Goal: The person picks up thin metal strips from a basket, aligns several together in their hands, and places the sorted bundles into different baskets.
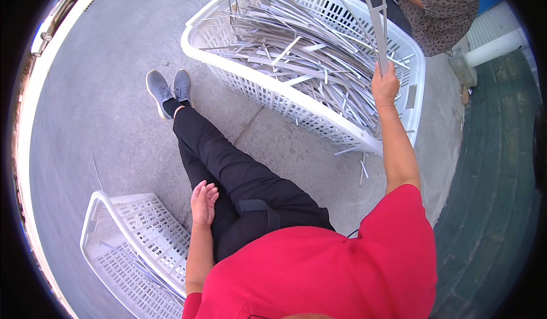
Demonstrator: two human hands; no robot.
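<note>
The gray floor (102, 108) at your left is hard, and a dark green floor (496, 188) lies far right. The small white basket (149, 222) runs out of view at the bottom. A heap of thin strips (319, 62) hides the bottom of the big white basket (262, 85). The tops of the long strips (378, 31) and part of another person (441, 11) are cut off. Both baskets have little holes. Your left hand (204, 204) curls loosely by your black pants (228, 154); nothing shows in it. Your right hand (386, 84) is closed around the flat, gray long strips, up over the big basket's right end.
</note>
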